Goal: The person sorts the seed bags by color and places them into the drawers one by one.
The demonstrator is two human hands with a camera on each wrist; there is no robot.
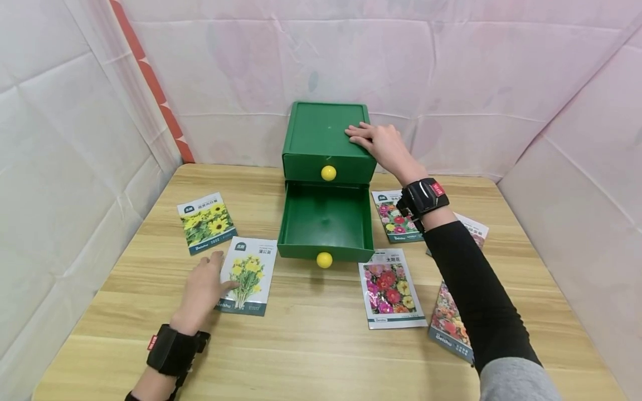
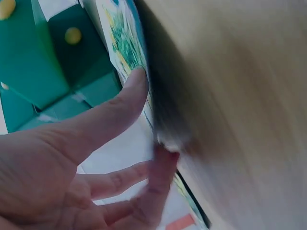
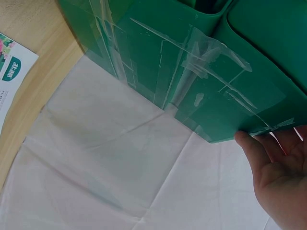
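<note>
A green two-drawer cabinet (image 1: 326, 133) stands at the back of the wooden table (image 1: 311, 334). Its lower drawer (image 1: 325, 220) is pulled out and holds nothing; both drawers have yellow knobs. My right hand (image 1: 378, 142) lies flat on the cabinet's top right corner, fingers straight. My left hand (image 1: 203, 289) is at the left edge of a dandelion seed packet (image 1: 248, 275), thumb on its face and fingertips (image 2: 163, 158) at its edge. The left wrist view is blurred, so I cannot tell whether the edge is lifted. The cabinet's side (image 3: 192, 72) fills the right wrist view.
A sunflower seed packet (image 1: 207, 221) lies at the left. Three more flower packets lie right of the drawer: one (image 1: 393, 216) by the cabinet, one (image 1: 391, 288) in front, and one (image 1: 448, 323) partly under my right arm. White fabric walls enclose the table.
</note>
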